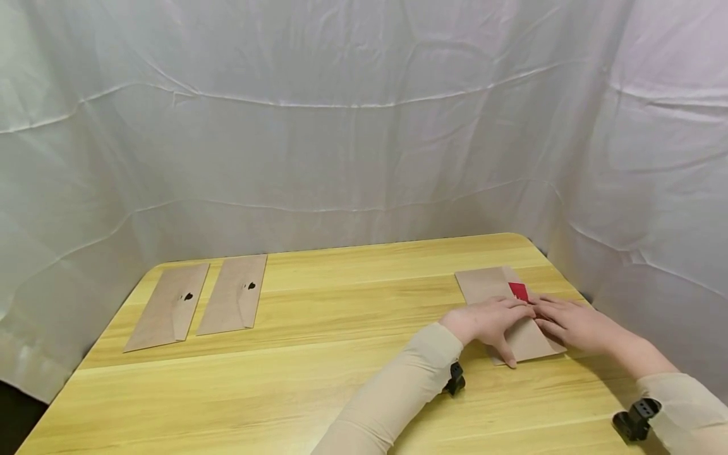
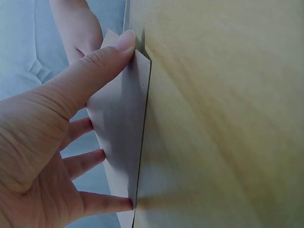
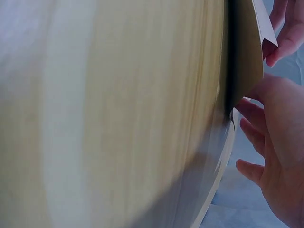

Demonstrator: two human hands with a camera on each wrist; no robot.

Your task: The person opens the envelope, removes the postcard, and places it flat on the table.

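Note:
At the right of the table lies a brown paper envelope (image 1: 483, 282), with a red piece of paper or card (image 1: 518, 291) showing near its flap side. My left hand (image 1: 491, 318) rests on it, fingers spread and fairly straight, the thumb by the near edge. The left wrist view shows these fingertips touching the envelope (image 2: 121, 109). From the right, my right hand (image 1: 586, 325) holds the flap side, thumb and fingers at the edge. In the right wrist view, a side of the envelope (image 3: 249, 57) stands slightly off the table, and the right hand's fingertips are partly hidden.
Two similar brown envelopes, an outer one (image 1: 156, 309) and an inner one (image 1: 227, 303), lie side by side at the far left, each with a small black mark. The wooden table (image 1: 341, 379) has rounded far corners. White curtains (image 1: 352, 151) hang around it.

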